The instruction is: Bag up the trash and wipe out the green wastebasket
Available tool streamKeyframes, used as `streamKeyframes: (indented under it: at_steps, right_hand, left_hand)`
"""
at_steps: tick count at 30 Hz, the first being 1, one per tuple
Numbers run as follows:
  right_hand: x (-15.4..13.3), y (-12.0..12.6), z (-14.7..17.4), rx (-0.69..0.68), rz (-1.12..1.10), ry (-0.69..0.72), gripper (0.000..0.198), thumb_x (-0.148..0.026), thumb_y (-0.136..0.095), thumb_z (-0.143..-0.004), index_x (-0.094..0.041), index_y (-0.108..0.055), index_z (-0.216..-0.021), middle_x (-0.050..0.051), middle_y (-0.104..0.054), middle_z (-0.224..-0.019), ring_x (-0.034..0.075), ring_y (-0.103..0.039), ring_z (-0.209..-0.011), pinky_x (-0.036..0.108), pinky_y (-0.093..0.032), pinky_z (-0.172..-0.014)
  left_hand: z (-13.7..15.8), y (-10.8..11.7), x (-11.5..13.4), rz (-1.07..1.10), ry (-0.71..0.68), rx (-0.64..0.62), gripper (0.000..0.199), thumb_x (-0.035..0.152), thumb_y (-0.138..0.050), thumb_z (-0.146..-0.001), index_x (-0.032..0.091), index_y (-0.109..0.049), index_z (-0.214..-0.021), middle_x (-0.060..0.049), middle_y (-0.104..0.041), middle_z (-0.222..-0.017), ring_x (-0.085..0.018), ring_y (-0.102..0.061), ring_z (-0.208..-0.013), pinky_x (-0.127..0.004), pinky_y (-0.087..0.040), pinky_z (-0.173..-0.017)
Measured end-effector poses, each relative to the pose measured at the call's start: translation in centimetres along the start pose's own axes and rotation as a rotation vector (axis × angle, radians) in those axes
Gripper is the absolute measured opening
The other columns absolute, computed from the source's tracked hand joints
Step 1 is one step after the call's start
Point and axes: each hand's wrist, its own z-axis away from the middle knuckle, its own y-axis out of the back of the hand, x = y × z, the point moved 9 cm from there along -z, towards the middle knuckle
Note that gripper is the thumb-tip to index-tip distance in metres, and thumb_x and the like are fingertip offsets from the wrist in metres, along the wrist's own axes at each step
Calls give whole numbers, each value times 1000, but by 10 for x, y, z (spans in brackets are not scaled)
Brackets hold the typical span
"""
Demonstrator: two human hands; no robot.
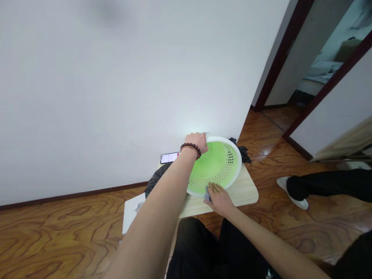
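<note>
A round green plastic basket [211, 162] with a white rim and rows of holes sits tilted on a small light-wood table [247, 190] against the wall. My left hand [197, 141] reaches across to the basket's far-left rim and is closed on it; its fingertips are hidden. A beaded bracelet circles that wrist. At the near rim, my right hand [221, 199] pinches a small greyish cloth [207, 193] and presses it on the basket's edge, fingers lying over the inner side. I cannot make out exactly what material the cloth is.
A phone [169, 157] with its screen lit stands by the wall. Black plastic bags [157, 179] lie left of the basket and behind it. A white board or box [130, 211] is at the left. Another person's leg and white shoe [292, 193] are at the right, near a doorway.
</note>
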Motion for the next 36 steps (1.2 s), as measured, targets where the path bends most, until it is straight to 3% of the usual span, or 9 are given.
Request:
streamKeyframes:
  at_steps: [3,8,13,23,36]
  right_hand:
    - [4,8,13,55,-42,-43,54,-44,-39,-85,-6,-43,-122,18,-41,-130,25,-33,-123,40,-24,-102]
    - [13,4,22,85,-82,-78,45,-33,-36,-88,-9,-42,-125,13,-43,-130,22,-32,-124,39,-24,-104]
    - [16,4,23,129,-147,-57,39,-25,-40,-87,-12,-44,-123,10,-47,-127,20,-34,-122,37,-27,-103]
    - [7,9,16,147,-190,-120,42,-28,-43,-86,-12,-43,-125,10,-46,-128,20,-35,-122,38,-26,-103]
    - [9,1,14,48,-237,-12,42,-29,-38,-88,-16,-41,-128,7,-45,-130,18,-33,-123,35,-26,-102]
  left_hand:
    - [-2,3,11,18,-72,31,46,34,-39,-74,25,-47,-118,-10,-63,-88,-26,-58,-81,-36,-44,-64]
    - [-5,1,10,40,-69,45,45,37,-37,-75,33,-48,-118,-7,-63,-87,-26,-59,-79,-35,-43,-64]
    - [-11,-8,2,0,-23,-27,37,35,-35,-75,29,-58,-104,-9,-63,-86,-26,-59,-78,-34,-43,-63]
    - [-16,-19,-4,-29,8,-85,40,36,-37,-76,28,-55,-111,-9,-62,-87,-25,-57,-81,-36,-41,-69]
    - [-12,-19,-3,54,48,-107,40,35,-36,-77,24,-53,-112,-9,-57,-97,-27,-49,-96,-40,-34,-82]
